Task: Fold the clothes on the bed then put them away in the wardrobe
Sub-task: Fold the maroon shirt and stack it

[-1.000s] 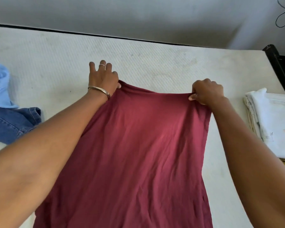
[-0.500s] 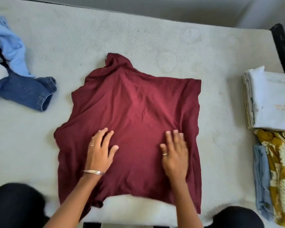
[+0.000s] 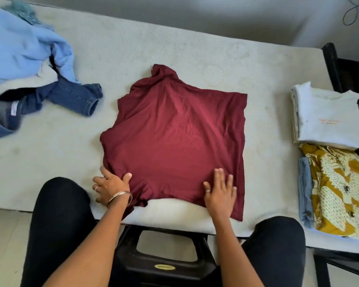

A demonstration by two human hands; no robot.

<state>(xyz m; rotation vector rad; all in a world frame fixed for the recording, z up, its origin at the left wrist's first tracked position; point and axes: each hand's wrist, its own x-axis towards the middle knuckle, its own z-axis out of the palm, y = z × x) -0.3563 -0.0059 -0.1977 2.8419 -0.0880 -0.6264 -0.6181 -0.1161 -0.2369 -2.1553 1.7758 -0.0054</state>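
A maroon top point(image 3: 174, 131) lies spread flat in the middle of the white mattress point(image 3: 174, 44), its near hem hanging slightly over the bed's front edge. My left hand point(image 3: 110, 187) rests at the top's near left corner, thumb on the cloth and fingers spread on the mattress beside it. My right hand point(image 3: 220, 193) lies flat, fingers straight, on the near right part of the top. An unfolded heap sits at the far left: a light blue sweatshirt point(image 3: 19, 48) over dark jeans point(image 3: 75, 98).
Folded clothes are stacked at the bed's right side: a white T-shirt point(image 3: 327, 119), a yellow patterned garment point(image 3: 340, 189) and a pale blue piece point(image 3: 305, 189). A black stool point(image 3: 164, 255) stands between my knees. A black bed frame point(image 3: 336, 69) rises at the right.
One second ago both hands held the top's far edge up; it now lies flat. Both hands have slid back to the near hem, the left one out to the corner.
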